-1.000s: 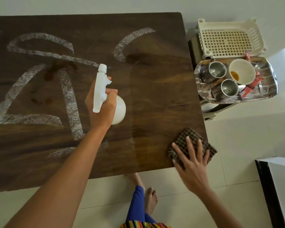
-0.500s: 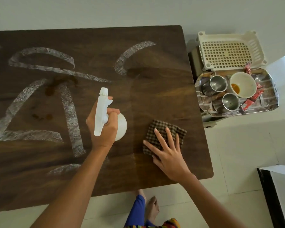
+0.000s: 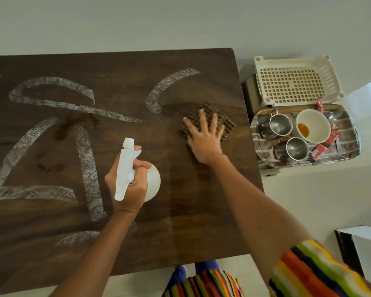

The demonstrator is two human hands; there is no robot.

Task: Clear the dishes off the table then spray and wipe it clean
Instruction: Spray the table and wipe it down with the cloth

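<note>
Cloth now farther up, half under splayed right fingers; left fingers around spray bottle.

Grips spray bottle in left hand, fingers curled tight, forearm angled forward. Presses right hand flat on cloth, palm down and splayed, arm stretched farther ahead, striped sleeve at upper arm.

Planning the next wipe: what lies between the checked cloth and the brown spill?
Head view: white streaks on the table, between cloth and spill.
</note>
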